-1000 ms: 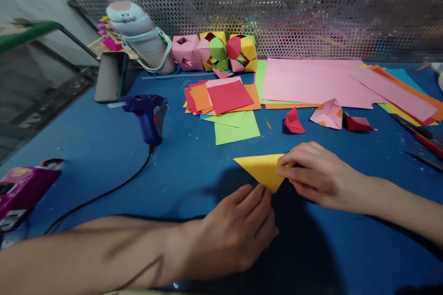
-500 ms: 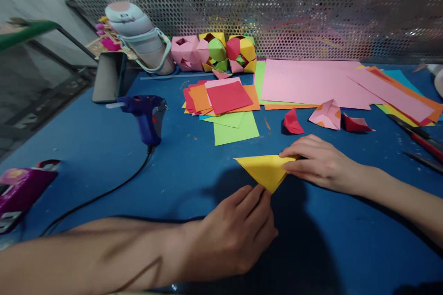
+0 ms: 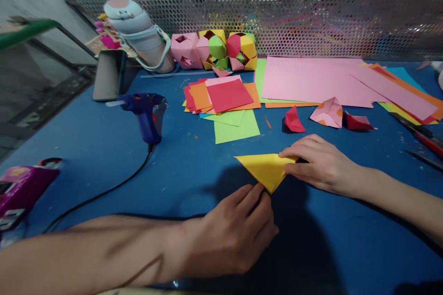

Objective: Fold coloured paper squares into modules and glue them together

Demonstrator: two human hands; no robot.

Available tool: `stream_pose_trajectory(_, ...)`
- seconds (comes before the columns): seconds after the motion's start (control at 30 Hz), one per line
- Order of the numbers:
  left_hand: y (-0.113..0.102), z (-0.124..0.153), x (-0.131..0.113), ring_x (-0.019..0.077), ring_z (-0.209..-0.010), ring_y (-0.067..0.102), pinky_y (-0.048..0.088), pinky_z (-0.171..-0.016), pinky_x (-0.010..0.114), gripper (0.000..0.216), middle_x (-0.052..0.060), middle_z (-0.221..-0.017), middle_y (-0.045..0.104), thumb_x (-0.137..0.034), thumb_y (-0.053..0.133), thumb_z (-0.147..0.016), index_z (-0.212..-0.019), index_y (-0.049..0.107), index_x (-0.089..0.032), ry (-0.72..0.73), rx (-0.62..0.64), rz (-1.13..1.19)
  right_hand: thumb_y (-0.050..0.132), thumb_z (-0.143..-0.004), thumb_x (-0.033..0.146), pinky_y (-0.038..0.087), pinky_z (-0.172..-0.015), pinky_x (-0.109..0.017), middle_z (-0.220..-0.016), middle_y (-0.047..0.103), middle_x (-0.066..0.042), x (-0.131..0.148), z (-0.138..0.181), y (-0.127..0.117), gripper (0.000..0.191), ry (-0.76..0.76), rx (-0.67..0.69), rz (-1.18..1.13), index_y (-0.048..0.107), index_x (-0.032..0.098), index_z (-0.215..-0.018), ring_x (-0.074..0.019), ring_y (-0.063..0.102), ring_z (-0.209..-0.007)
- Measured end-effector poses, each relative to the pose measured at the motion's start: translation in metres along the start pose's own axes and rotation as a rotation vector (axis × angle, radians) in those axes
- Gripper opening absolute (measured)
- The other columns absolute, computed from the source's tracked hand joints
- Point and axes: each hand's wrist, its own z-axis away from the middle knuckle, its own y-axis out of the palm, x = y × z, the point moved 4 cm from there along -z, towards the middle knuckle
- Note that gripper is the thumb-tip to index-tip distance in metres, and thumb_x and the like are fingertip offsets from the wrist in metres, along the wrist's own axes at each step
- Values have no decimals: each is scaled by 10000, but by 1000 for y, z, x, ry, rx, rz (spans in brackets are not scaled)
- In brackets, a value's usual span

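Note:
A yellow sheet of paper [image 3: 265,167], folded to a triangle, lies on the blue table between my hands, its long edge away from me. My right hand [image 3: 318,163] pinches its right corner between thumb and fingers. At the near corner, the fingertips of my left hand [image 3: 238,230] press on the paper; the thumb is mostly hidden. Just beyond my right hand sit a red folded piece [image 3: 293,120], a pink folded piece with orange patches [image 3: 328,113] and another red folded piece [image 3: 358,122].
Small coloured paper squares [image 3: 230,94] lie ahead, larger pink sheets [image 3: 311,80] behind. Paper balls [image 3: 212,48] and a bottle [image 3: 138,32] line the mesh panel. A blue glue gun [image 3: 147,117], phone [image 3: 109,73] and purple box [image 3: 26,193] are left; scissors [image 3: 424,136] right.
Hardly anything differs. Both hands keep their places on the yellow paper, with only slight finger movement, and the view has shifted a little.

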Motion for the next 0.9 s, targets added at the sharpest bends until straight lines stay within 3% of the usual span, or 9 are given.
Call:
stream_pose_trajectory(0.57,3,2,0,277,-984,610,521,-790,392,202,205,-1048,641,-223,527,-841,-938,593,-59,-15,-3,-7,414,-913,210,394,-765,-368,-1033,638,-100,1,0,-1,220,0,-5,5,629,180,-944,-202,540,-941)
stream_pose_trajectory(0.9,5,0,2,242,-916,618,517,-747,357,166,161,-994,660,-235,539,-827,-867,604,-88,-69,-59,6,426,-910,218,377,-785,-367,-1070,623,-98,-1,2,1,199,22,30,-13,612,188,-974,-201,540,-952)
